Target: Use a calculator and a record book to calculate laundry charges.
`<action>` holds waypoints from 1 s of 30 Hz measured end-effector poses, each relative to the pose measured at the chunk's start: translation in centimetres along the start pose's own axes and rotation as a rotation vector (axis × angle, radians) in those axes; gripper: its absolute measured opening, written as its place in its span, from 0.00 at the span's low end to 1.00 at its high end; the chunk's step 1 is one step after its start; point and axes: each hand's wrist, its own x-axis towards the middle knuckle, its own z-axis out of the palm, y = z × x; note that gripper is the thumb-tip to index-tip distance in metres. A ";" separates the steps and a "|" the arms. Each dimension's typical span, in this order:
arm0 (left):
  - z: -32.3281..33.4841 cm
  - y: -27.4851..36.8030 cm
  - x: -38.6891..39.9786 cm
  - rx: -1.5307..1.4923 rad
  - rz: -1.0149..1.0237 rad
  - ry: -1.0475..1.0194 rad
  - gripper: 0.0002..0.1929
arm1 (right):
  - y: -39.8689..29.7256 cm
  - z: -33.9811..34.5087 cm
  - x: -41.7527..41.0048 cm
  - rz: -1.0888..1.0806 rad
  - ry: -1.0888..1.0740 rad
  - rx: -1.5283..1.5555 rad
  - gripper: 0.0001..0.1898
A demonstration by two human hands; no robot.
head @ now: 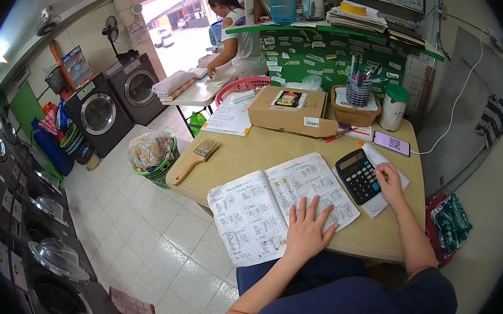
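Note:
An open lined notebook [247, 219] with handwritten columns lies across the near edge of the yellowish table [251, 152]. My left hand [310, 225] rests flat on its right page, fingers spread and holding nothing. To the right, a black desk calculator [356, 177] sits tilted over white paper [376, 204]. My right hand [388, 181] is at the calculator's right edge, fingers curled over the keys there; whether they press or grip anything is hidden.
A wide brush [196, 161], cardboard box [287, 110], pen basket [356, 109], lidded jar [394, 108] and cabled phone [391, 143] surround the notebook. Behind, a person [242, 38] handles folded cloth at a white table [191, 95]. Washing machines [97, 111] and a laundry basket [157, 164] stand left.

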 end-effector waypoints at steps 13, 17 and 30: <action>-0.1 0.0 0.0 -0.006 0.005 -0.001 0.28 | -0.6 0.1 -0.1 0.022 0.003 0.044 0.05; -0.2 0.1 0.0 0.003 0.004 -0.008 0.28 | -0.7 0.0 -0.1 0.022 -0.001 0.038 0.05; 0.0 -0.1 0.0 -0.020 0.006 0.011 0.27 | 0.2 -0.2 0.1 -0.009 0.025 0.016 0.05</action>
